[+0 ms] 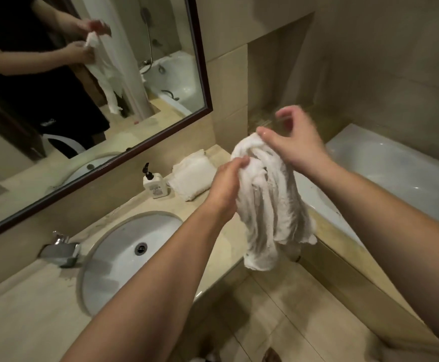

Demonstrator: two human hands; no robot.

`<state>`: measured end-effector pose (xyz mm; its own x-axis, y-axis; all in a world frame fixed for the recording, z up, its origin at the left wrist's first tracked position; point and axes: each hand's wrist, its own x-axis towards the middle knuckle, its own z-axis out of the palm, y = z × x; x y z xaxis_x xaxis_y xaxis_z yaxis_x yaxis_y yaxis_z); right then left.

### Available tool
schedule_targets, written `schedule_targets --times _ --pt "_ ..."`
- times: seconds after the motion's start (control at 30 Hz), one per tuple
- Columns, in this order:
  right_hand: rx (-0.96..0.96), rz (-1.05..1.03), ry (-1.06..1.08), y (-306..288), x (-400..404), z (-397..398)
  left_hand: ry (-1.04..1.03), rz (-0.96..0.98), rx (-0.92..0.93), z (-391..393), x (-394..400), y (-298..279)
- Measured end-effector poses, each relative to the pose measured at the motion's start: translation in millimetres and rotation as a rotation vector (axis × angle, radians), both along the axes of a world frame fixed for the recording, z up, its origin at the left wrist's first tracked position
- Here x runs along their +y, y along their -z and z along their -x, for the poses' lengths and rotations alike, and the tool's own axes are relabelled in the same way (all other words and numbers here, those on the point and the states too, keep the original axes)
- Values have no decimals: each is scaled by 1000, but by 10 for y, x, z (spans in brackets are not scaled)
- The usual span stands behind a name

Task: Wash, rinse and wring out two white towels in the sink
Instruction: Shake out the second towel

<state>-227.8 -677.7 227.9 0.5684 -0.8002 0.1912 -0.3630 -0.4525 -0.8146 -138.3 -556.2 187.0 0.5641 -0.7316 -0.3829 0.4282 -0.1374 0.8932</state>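
Towel [270,205] number one hangs bunched from my two hands, in the air past the right end of the bench [25,317] and above the tiled floor [278,309], its ragged lower edge dangling free. My left hand [224,189] grips the gathered cloth on its left side, fingers curled into the folds. My right hand [295,145] is at the top of the bunch with the thumb against the cloth; its other fingers are bent and lifted, blurred, so I cannot tell how firmly it holds. Nearer to me and to the left, the oval white sink [108,257] is set into the bench, with its drain [141,248] showing and the chrome tap [60,250] at its left rim. Farther along the bench a white pump bottle [155,184] stands upright, and just beside it on the right the second towel [191,176] lies folded near the wall. To my right runs the white bathtub [395,176]. Behind the bench the dark-framed mirror [202,74] reflects my arms and the hanging cloth.
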Motion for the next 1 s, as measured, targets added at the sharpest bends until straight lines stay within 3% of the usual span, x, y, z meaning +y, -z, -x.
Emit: schedule_targets --times 0.07,0.13,0.27,0.4,0.47,0.57,0.7,0.9,1.0 --pt "-230 89 182 126 88 268 -33 1 187 -13 -48 -16" --pt "-306 -90 191 375 284 520 -3 1 259 32 -70 -49" --pt "-48 -310 64 856 468 735 50 -28 297 99 -151 -27" --pt "-50 -508 182 1058 164 610 213 -17 441 114 -218 25" --pt "-27 -799 174 1192 -18 539 264 5 488 113 -238 30" --pt "81 -1172 -4 1382 5 442 222 -6 463 97 -292 14" --pt "105 -1158 -14 1477 203 309 214 -6 401 52 -312 -8" --pt "78 -1549 -154 1561 265 390 344 -72 200 -231 -284 -82" --pt "4 -1489 -194 1532 256 462 351 -112 96 -441 -276 -104"
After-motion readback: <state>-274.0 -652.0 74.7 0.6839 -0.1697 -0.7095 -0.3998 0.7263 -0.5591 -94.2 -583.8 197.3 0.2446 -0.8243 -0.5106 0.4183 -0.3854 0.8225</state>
